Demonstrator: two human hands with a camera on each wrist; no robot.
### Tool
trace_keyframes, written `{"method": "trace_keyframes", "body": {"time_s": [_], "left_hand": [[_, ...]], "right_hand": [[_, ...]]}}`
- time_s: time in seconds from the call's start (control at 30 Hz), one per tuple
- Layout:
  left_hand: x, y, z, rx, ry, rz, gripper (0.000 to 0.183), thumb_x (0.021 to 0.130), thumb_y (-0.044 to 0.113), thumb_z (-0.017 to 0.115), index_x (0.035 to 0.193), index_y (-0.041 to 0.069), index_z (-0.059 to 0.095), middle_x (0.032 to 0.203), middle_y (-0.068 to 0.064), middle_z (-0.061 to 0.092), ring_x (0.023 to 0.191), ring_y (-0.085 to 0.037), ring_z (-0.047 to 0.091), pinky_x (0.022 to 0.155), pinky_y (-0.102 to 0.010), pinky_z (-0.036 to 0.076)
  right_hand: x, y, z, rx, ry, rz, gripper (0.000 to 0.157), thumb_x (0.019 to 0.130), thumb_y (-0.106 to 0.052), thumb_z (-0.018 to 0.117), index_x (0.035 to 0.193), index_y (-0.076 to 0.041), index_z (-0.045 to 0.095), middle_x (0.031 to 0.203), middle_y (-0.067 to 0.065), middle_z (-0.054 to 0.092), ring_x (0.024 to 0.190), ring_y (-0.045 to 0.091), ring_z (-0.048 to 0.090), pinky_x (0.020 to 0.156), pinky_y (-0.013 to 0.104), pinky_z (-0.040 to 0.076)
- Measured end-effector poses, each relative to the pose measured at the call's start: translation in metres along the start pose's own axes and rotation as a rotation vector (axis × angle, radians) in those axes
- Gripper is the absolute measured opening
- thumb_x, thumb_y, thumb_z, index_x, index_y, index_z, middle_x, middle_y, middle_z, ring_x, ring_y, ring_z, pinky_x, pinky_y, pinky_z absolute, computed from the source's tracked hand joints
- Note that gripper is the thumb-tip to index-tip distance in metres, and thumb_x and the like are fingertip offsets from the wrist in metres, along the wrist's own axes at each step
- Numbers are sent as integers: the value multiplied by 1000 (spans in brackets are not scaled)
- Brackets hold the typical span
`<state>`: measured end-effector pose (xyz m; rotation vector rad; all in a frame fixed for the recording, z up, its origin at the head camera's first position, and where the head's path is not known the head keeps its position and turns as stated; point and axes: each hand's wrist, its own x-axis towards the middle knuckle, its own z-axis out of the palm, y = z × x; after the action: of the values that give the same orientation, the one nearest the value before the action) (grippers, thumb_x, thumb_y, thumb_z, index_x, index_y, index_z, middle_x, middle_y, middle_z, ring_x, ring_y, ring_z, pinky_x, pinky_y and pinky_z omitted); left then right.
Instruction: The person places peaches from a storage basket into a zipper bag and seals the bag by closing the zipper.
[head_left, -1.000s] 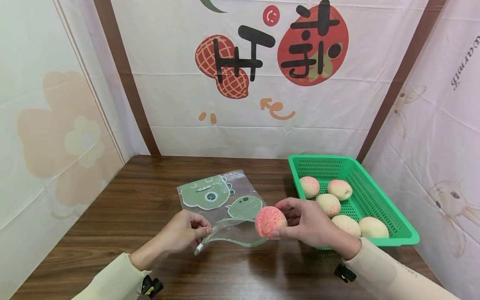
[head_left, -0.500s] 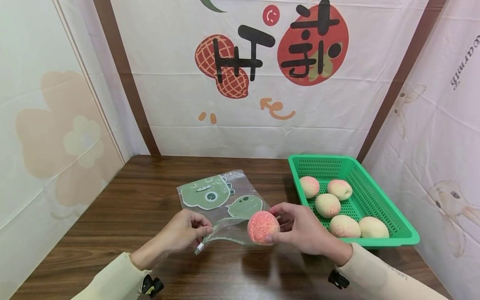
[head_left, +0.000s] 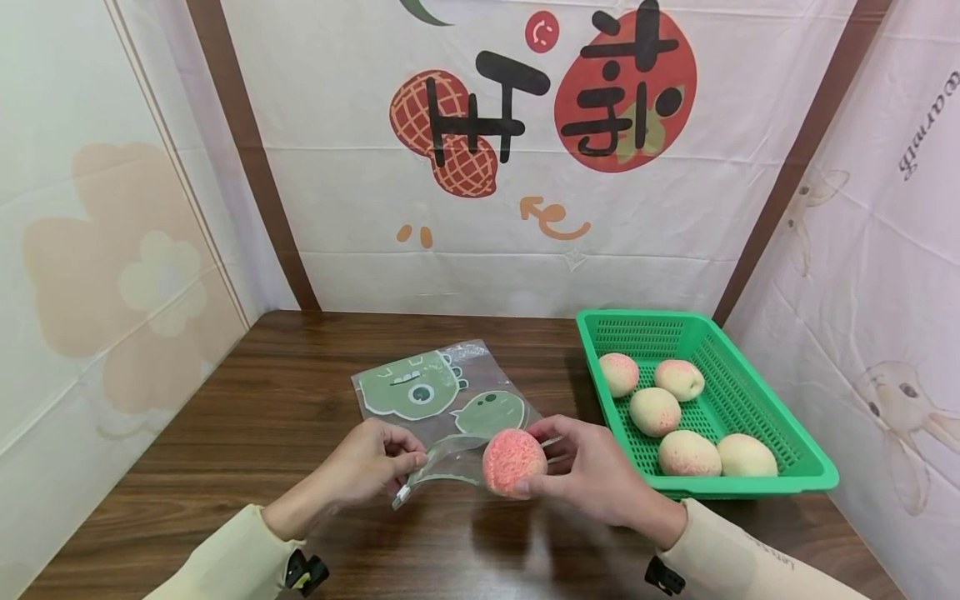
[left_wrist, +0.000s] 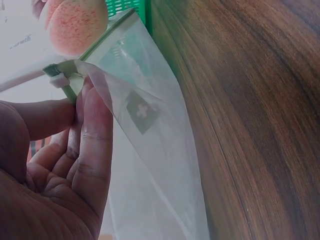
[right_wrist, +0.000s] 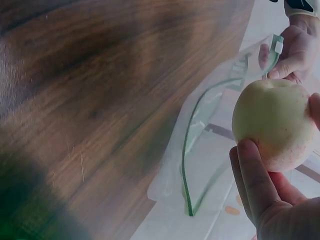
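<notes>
My left hand [head_left: 375, 460] pinches the edge of a clear zip bag [left_wrist: 150, 165] near its white slider [left_wrist: 59, 81]. The bag has green cartoon prints and lies on the table, its mouth raised and parted toward me. In my right hand [head_left: 592, 471] is a pink and pale-yellow peach [head_left: 514, 463], gripped between thumb and fingers. The peach overlaps the right part of the bag's mouth in the head view. From the right wrist, the peach [right_wrist: 272, 125] shows its pale side, with the green zip strip [right_wrist: 184, 165] of the bag beyond it.
A green plastic basket [head_left: 813, 477] stands at the right of the wooden table [head_left: 247, 417], with several peaches [head_left: 656, 412] inside. Printed white curtains [head_left: 352, 275] close off the back and both sides.
My right hand has carried the peach left and slightly toward me, away from the basket and over the bag's mouth. The left hand has stayed nearly still on the bag's edge.
</notes>
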<state>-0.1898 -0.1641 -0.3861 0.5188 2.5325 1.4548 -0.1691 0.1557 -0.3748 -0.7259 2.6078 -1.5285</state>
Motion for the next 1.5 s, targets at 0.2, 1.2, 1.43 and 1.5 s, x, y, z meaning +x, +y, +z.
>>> {"method": "trace_keyframes", "body": {"time_s": [0.2,1.2,1.43,1.5], "left_hand": [[0,2,0,-7,8,-3,8,95,5,71,88,1,74,69,-1,64,63,-20,62,53,-38,58],[0,2,1,-43,-21,31,8,94,6,72,89,1,74,70,-1,64,63,-21,62,51,-31,55],[2,1,1,-47,-29,15,7,94,6,72,89,2,74,71,-1,64,63,-18,62,52,-35,57],[2,1,1,-51,-31,16,7,94,6,72,89,2,74,71,-2,64,63,-18,62,53,-36,58]], "right_hand": [[-1,2,8,23,25,16,53,77,-31,92,119,-10,66,107,3,71,91,15,72,78,28,61],[-1,20,46,138,269,61,53,74,-19,94,118,-8,68,110,9,70,97,19,72,81,33,61],[1,26,57,40,254,-17,55,78,-22,92,123,-7,67,113,7,71,100,20,72,83,30,60],[1,26,60,21,248,-42,54,78,-22,92,124,-7,66,114,6,71,102,20,71,84,27,59]]}}
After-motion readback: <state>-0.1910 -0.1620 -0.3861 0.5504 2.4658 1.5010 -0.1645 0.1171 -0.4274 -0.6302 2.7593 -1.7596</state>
